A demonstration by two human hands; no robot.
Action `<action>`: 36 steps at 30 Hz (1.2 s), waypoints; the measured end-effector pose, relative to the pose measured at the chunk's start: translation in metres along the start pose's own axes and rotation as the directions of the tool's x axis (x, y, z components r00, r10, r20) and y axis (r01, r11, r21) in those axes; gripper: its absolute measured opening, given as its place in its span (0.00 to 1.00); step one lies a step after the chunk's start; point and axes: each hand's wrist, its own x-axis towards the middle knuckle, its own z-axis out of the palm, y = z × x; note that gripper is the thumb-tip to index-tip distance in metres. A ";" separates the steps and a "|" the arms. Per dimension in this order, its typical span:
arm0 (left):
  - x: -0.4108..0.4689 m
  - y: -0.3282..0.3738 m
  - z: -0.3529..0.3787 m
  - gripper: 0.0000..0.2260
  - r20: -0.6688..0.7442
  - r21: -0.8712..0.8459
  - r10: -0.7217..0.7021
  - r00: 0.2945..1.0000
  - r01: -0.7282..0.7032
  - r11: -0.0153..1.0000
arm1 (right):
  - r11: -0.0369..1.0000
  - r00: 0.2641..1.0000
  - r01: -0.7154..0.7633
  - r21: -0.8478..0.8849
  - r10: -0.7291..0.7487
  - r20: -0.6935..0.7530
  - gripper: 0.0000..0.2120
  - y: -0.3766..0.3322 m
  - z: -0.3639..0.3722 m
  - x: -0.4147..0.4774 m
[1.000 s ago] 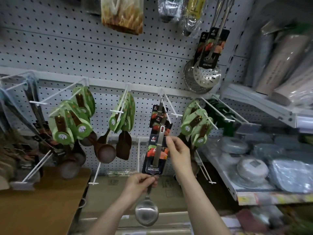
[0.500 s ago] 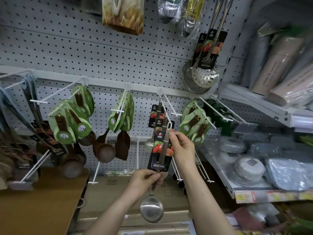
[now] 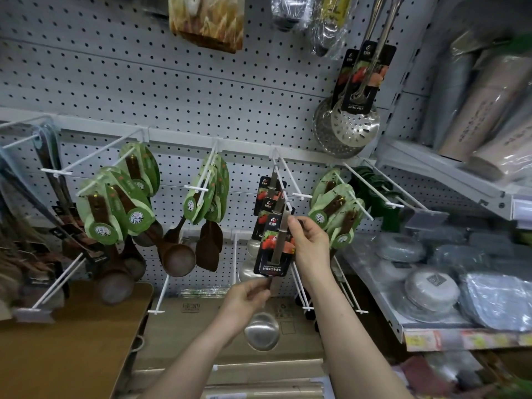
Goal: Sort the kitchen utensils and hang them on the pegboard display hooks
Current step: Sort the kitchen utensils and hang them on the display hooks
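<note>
steel ladle has risen toward the pegboard hook. right hand pinches its handle top just under the hook tip, left hand grips below the card. not threaded yet; two matching ladles already hang there.

You hold the steel ladle nearly upright. Its black HONGJAYU card sits between your left hand and right hand, its bowl below the lower grip, its tip beside the white peg hook.
</note>
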 end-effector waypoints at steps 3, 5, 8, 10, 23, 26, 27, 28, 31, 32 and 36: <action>0.003 -0.003 -0.002 0.20 0.002 0.014 0.005 1.000 -0.005 1.000 | 0.999 1.000 -0.004 -0.047 0.004 -0.005 0.07 0.004 0.000 0.008; 0.005 -0.003 -0.003 0.22 0.014 0.001 0.002 1.000 -0.002 1.000 | 0.997 1.000 -0.002 -0.076 0.001 -0.013 0.08 0.005 0.001 0.013; 0.009 -0.003 -0.003 0.22 0.001 -0.021 -0.002 1.000 0.002 1.000 | 0.996 1.000 0.000 -0.092 -0.001 -0.016 0.08 0.004 0.002 0.020; 0.010 -0.003 -0.003 0.21 -0.008 -0.028 0.004 1.000 -0.005 1.000 | 0.995 1.000 -0.005 -0.096 0.004 -0.002 0.07 0.004 0.002 0.024; 0.014 -0.003 -0.004 0.15 -0.116 0.065 0.070 0.991 -0.063 0.996 | 0.995 0.998 -0.016 -0.099 0.022 0.057 0.07 0.002 0.004 0.029; 0.012 -0.003 -0.004 0.11 -0.102 0.104 0.090 0.991 -0.080 0.991 | 0.992 0.999 -0.011 -0.122 0.017 0.044 0.08 0.004 0.007 0.030; 0.012 -0.002 -0.004 0.08 -0.099 0.120 0.094 0.991 -0.082 0.989 | 0.992 0.999 -0.016 -0.121 0.020 0.038 0.09 0.003 0.008 0.029; 0.012 -0.001 -0.004 0.05 -0.094 0.129 0.097 0.991 -0.084 0.988 | 0.993 0.999 -0.013 -0.118 0.017 0.033 0.09 0.003 0.010 0.029; 0.013 0.001 -0.007 0.05 -0.094 0.123 0.098 0.991 -0.086 0.989 | 0.992 0.999 0.005 -0.122 0.000 0.036 0.07 0.002 0.012 0.026; 0.015 0.002 -0.010 0.06 -0.122 0.122 0.090 0.988 -0.075 0.990 | 0.991 0.999 0.025 -0.134 -0.019 0.047 0.06 0.004 0.011 0.026; 0.026 -0.002 -0.025 0.11 -0.215 0.161 0.122 0.969 -0.088 0.983 | 0.970 0.995 0.089 -0.225 -0.077 0.061 0.04 0.007 0.010 0.030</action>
